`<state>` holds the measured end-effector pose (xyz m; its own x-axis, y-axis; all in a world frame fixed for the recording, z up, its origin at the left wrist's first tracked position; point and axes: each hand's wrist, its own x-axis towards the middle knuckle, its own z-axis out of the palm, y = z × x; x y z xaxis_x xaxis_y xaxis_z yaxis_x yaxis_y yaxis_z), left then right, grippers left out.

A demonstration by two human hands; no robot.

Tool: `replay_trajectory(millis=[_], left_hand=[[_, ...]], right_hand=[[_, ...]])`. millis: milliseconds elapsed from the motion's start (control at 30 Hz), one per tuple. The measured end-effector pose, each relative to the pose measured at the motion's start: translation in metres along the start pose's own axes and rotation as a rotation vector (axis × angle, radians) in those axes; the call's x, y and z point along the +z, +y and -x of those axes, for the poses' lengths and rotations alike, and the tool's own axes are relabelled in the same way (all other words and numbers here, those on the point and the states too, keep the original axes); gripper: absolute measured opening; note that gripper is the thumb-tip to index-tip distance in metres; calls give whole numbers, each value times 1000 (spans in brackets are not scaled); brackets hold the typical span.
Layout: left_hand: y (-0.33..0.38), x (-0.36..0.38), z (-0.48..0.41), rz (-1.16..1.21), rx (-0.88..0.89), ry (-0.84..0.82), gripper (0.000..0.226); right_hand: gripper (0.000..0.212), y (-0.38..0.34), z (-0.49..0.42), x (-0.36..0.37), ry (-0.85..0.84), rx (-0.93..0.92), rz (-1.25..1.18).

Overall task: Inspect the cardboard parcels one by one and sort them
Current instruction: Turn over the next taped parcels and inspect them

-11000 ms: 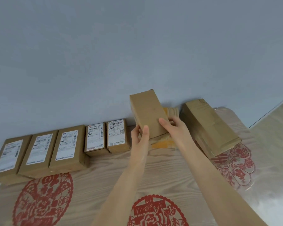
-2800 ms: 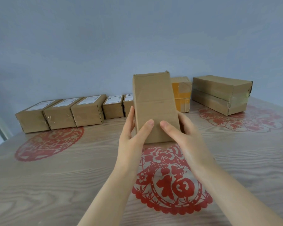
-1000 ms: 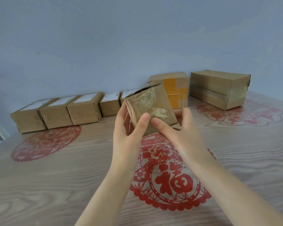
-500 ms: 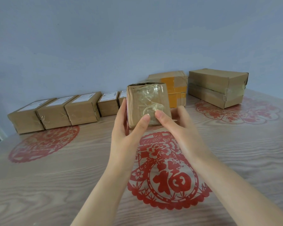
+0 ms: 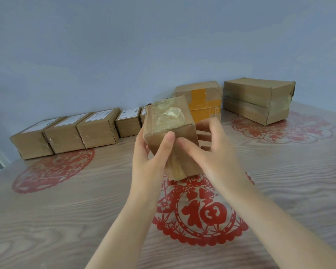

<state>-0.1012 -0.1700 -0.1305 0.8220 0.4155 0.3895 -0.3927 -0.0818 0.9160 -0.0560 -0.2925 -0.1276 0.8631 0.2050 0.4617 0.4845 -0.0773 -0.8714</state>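
I hold a plain brown cardboard parcel (image 5: 170, 129) in the air over the table's middle, tilted, its taped end face turned up towards me. My left hand (image 5: 150, 158) grips its left side with the thumb across the front. My right hand (image 5: 208, 152) cups its right side and back, thumb on the front. A row of several labelled parcels (image 5: 97, 127) lines the wall at the left. Two parcels with orange tape (image 5: 204, 101) are stacked behind the held one, partly hidden by it.
Two larger brown parcels (image 5: 258, 100) are stacked at the back right. The wooden table (image 5: 47, 220) bears red paper-cut decorations (image 5: 200, 210) under a clear cover. A pale blue wall (image 5: 163, 45) closes the far side.
Over the last second I have tipped the parcel further, so its taped end now faces up and a long side faces me. Both hands shifted their hold slightly lower.
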Motion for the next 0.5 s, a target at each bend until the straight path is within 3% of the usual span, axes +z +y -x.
replay_trajectory(millis=[233, 500], left_hand=[[3, 1, 0, -153, 37, 50, 75], [6, -5, -2, -169, 25, 147, 89]], right_hand=[[33, 2, 0, 0, 34, 2, -53], [42, -1, 2, 2, 36, -37, -118]])
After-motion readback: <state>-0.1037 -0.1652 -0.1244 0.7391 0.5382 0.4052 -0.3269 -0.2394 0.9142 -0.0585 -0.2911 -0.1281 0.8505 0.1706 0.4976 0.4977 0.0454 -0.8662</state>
